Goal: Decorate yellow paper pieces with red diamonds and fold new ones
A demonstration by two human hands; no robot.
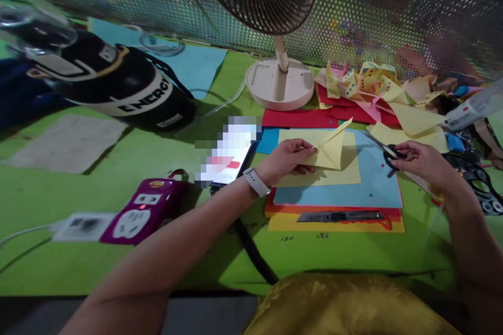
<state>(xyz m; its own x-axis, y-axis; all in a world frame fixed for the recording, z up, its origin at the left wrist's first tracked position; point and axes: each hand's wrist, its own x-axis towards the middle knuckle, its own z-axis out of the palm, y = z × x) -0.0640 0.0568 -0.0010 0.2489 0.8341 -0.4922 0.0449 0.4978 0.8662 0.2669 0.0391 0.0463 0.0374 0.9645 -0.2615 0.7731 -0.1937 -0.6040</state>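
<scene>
Folded yellow paper (330, 153), one piece: sitting above a flat yellow sheet (314, 179), one flap standing up at an angle. Left hand (293, 158): pinching its left edge between thumb and fingers, a white-banded watch (256, 182) circling the wrist. Right hand (422, 165): gripping black-handled scissors (390, 156) by the handles, blades pointing up and left, apart from the folded piece. Beneath the yellow sheet: light blue paper (377, 188), lying over red and orange sheets. Utility knife (340, 216), one: resting along the stack's near edge. Smartphone (231, 153), screen lit and partly pixelated: lying left of the stack. Desk fan (271, 10): standing behind. Paper scraps (373, 84): heaping at right rear. Purple power strip (147, 209) and black "ENERGY" bottle (137, 89): occupying the green worktop's (220, 251) left side.
</scene>
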